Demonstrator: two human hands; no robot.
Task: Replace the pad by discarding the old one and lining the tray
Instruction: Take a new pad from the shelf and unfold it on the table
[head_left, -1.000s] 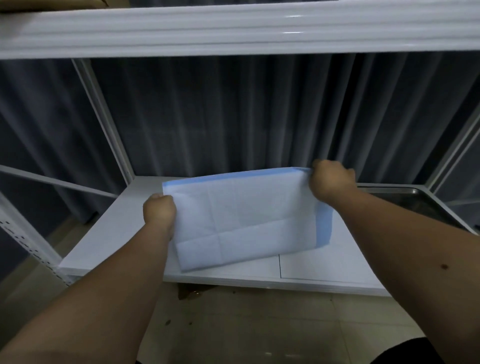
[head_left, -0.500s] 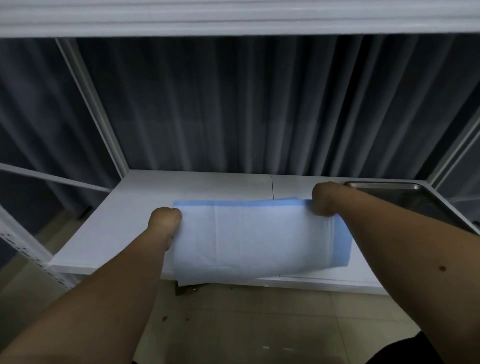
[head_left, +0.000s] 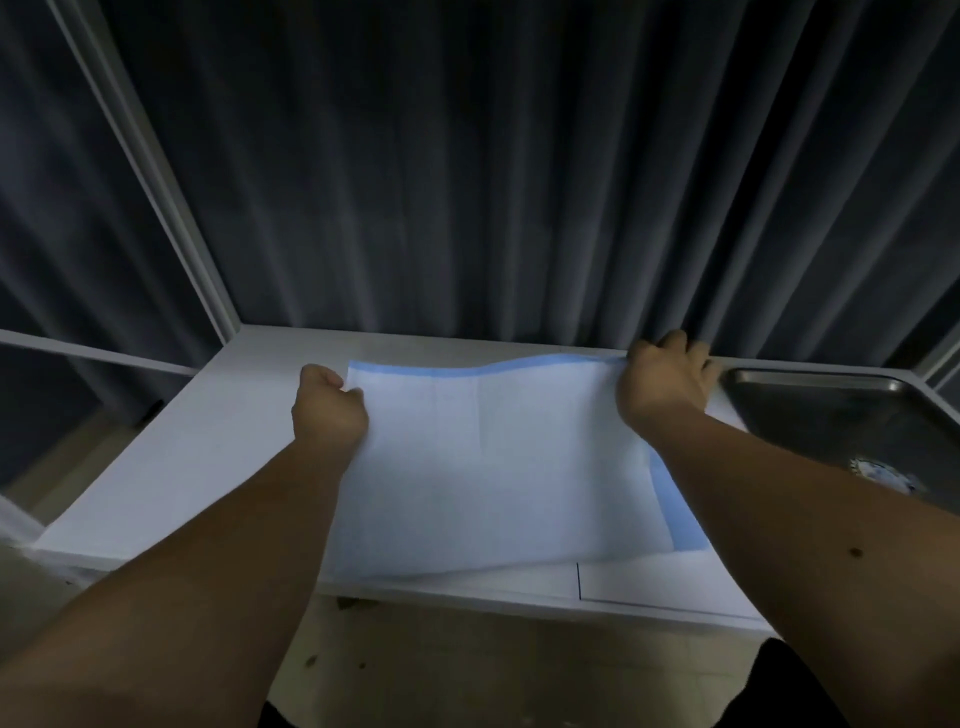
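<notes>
Dark curtains (head_left: 467, 182) hang behind a white shelf (head_left: 156, 467). Left hand (head_left: 327, 410) is fisted on the pad (head_left: 493, 467)'s left edge, right hand (head_left: 665, 384) grips its far right corner, spread over the shelf; metal tray (head_left: 857, 415) sits just right.

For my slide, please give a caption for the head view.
Both hands spread a pad on a shelf beside a tray.

Dark pleated curtain (head_left: 467, 182) behind a white shelf (head_left: 156, 467) (dimly lit); tiled floor (head_left: 467, 665) below.
</notes>
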